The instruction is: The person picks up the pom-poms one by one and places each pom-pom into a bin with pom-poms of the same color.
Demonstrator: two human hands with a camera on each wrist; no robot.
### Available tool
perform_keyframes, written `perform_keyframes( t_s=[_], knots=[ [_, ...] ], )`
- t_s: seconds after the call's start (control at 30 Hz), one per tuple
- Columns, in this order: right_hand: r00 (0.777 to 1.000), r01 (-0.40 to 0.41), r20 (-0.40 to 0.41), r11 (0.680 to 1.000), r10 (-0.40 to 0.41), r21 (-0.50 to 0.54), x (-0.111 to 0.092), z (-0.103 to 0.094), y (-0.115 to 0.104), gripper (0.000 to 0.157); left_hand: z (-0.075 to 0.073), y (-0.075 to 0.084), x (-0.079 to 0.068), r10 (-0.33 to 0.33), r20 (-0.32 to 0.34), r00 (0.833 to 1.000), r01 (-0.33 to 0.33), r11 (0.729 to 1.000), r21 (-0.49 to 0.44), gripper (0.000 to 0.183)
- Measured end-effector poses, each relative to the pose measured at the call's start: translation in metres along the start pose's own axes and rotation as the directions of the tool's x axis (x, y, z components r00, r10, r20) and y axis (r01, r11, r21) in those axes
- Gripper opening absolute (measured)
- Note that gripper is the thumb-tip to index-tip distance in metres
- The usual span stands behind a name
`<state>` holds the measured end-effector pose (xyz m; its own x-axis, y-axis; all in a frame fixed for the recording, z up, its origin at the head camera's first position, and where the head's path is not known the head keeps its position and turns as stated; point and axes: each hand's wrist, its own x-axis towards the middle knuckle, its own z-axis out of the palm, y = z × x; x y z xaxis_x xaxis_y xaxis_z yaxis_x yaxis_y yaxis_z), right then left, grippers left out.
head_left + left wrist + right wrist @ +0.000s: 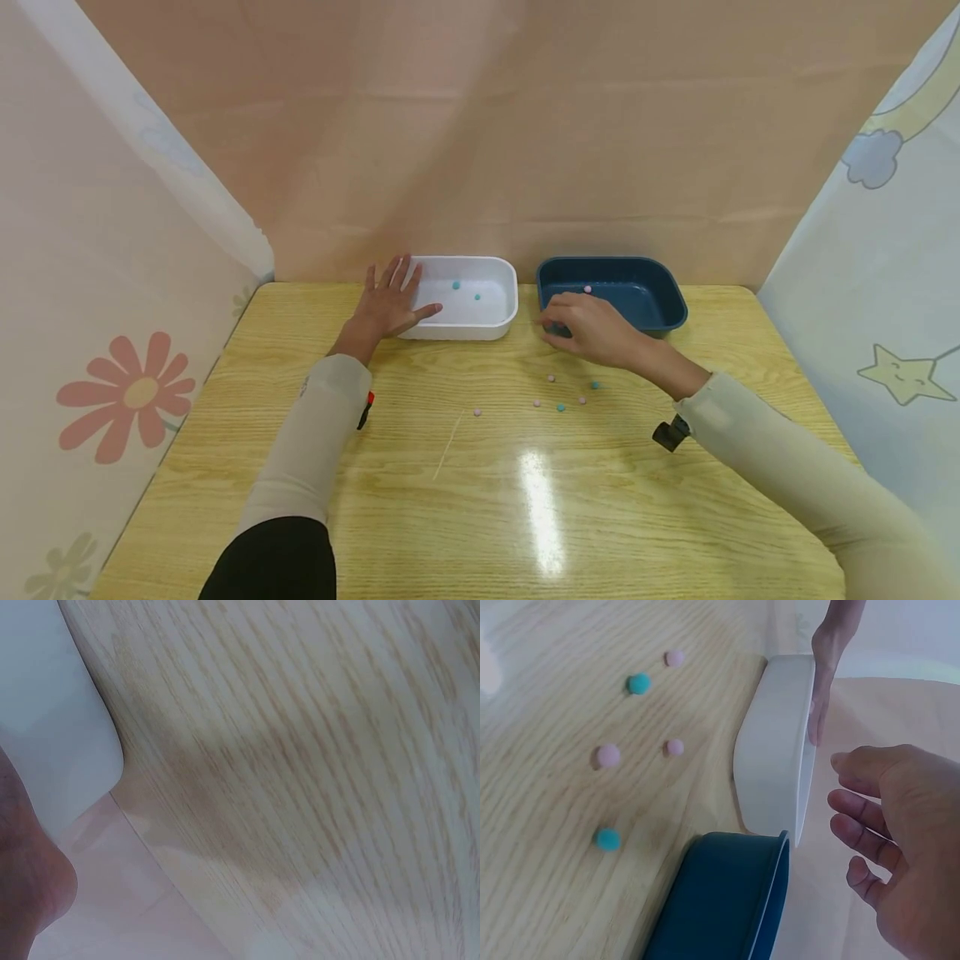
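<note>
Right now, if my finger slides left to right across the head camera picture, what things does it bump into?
Flower curtain → left hand → white tray → right hand → blue tray → star curtain.

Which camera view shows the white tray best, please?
The head view shows the white tray best: its whole rim and two teal balls inside, with the left hand resting on its left end. The right wrist view shows only its side wall. The left wrist view shows one blurred corner.
</note>
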<state>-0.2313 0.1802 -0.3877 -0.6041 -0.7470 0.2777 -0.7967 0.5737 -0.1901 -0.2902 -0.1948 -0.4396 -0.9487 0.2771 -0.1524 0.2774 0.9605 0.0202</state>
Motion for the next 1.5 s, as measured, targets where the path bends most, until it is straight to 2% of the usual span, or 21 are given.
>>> perform_keyframes(
  t_s=[0.27, 0.43, 1.1, 1.5],
  knots=[
    [0.998, 0.063, 0.006, 0.997, -0.064, 0.032, -0.014, 0.001, 0.0, 0.019, -0.001, 0.001, 0.0, -0.003, 0.01, 1.0, 0.003, 1.0, -0.008, 0.099],
    [0.995, 0.086, 0.051, 0.994, -0.089, 0.061, -0.022, 0.004, 0.0, 0.023, 0.0, 0.0, 0.001, -0.001, 0.007, 1.0, 0.001, 1.0, 0.002, 0.098],
    [0.983, 0.038, 0.166, 0.979, -0.072, 0.199, -0.05, 0.015, 0.0, 0.022, 0.002, -0.001, 0.0, 0.0, -0.01, 1.0, 0.0, 1.0, -0.015, 0.098],
    [0.977, 0.091, 0.168, 0.969, -0.131, 0.229, -0.062, 0.031, 0.005, 0.028, -0.001, 0.0, -0.001, -0.002, -0.003, 1.0, 0.002, 1.0, -0.01, 0.097]
  ],
)
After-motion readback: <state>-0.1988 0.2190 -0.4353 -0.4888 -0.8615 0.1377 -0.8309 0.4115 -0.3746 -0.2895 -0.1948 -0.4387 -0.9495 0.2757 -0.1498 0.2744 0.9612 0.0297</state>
